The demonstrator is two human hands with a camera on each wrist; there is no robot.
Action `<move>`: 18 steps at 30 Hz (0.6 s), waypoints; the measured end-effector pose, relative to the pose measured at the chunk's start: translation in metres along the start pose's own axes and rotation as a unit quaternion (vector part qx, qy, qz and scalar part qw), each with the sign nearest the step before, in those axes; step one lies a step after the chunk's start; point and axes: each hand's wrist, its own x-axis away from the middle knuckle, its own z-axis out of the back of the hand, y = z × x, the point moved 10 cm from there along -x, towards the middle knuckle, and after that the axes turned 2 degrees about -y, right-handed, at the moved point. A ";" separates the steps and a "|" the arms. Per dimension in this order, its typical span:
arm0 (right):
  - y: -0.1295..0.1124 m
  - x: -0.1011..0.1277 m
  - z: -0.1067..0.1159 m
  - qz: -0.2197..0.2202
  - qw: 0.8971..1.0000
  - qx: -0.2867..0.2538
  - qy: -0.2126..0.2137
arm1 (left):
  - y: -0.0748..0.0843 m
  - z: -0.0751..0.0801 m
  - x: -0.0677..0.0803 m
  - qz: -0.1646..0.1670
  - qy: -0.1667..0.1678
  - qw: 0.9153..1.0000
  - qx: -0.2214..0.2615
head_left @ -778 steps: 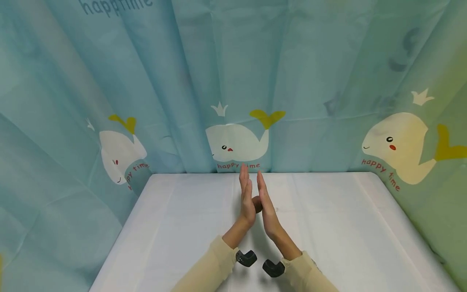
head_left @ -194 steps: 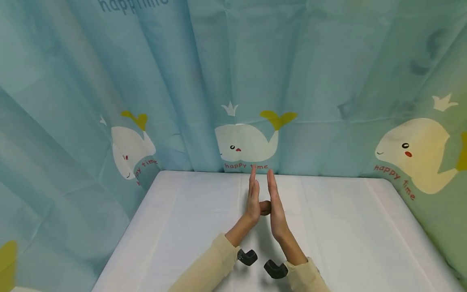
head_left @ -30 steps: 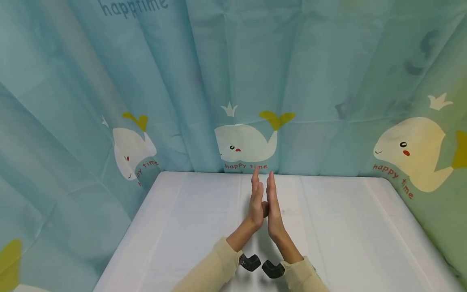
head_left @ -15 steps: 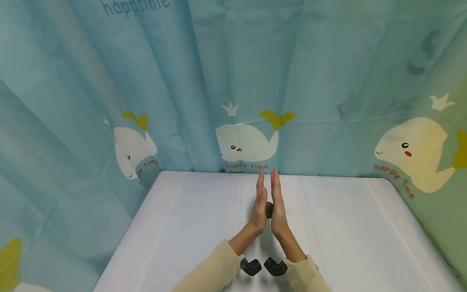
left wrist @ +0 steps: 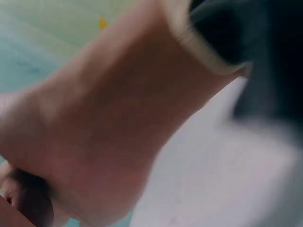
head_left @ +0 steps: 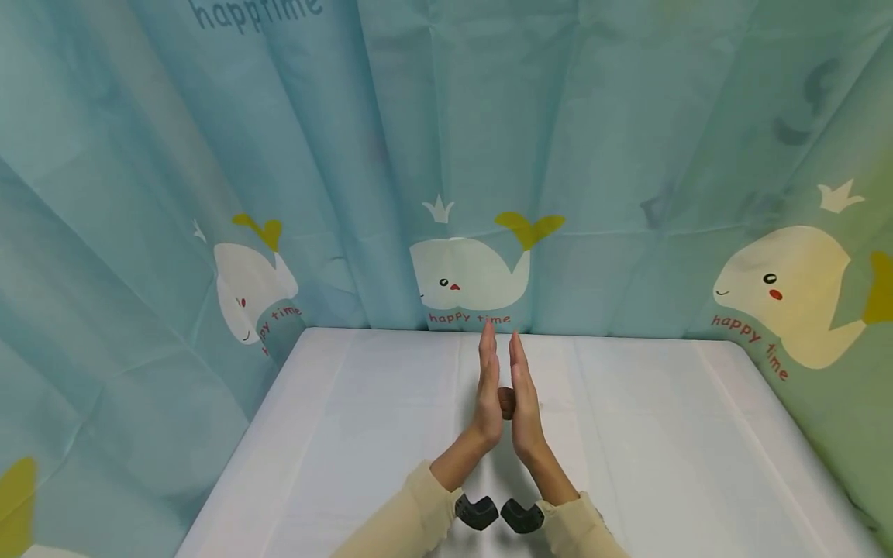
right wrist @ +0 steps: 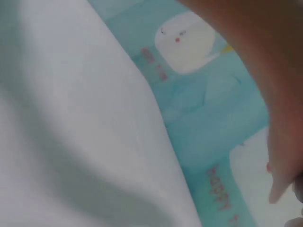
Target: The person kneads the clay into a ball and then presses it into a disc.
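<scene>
Small brown ball (head_left: 506, 402) pressed between two flat palms above the white surface (head_left: 349, 434).

Left hand (head_left: 487, 395) and right hand (head_left: 525, 399) stand upright, fingers straight, palms clamping the ball; neither grip curls round it. Risk: uneven palm pressure could let the ball squirt out toward the whale-print curtain (head_left: 460, 271) or drop off the surface edge.

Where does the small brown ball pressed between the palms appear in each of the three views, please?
Head: the brown ball sits mid-frame between the upright palms, above the white table.
Left wrist: a dark rounded patch at the bottom-left corner may be it; too blurred to tell.
Right wrist: not in view.
Shared landmark: the whale curtain.
</scene>
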 end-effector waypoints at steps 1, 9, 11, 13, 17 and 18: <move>-0.003 0.002 -0.003 0.008 1.000 -0.002 -0.003 | 0.000 0.002 -0.002 -0.001 0.004 1.000 -0.002; -0.028 0.006 -0.013 0.055 0.998 -0.005 -0.012 | -0.003 0.004 -0.009 -0.008 -0.012 0.999 -0.046; -0.031 0.005 -0.012 0.055 0.998 0.003 -0.010 | -0.005 0.003 -0.009 -0.009 -0.020 0.999 -0.049; -0.033 0.003 -0.010 0.053 0.999 0.008 -0.009 | -0.005 0.000 -0.007 -0.009 -0.026 0.998 -0.048; -0.031 -0.002 -0.001 0.044 0.999 0.015 0.001 | -0.003 -0.007 0.001 -0.005 -0.046 0.998 -0.043; -0.031 -0.004 0.002 0.040 0.999 0.016 0.001 | -0.002 -0.009 0.004 0.000 -0.051 0.998 -0.043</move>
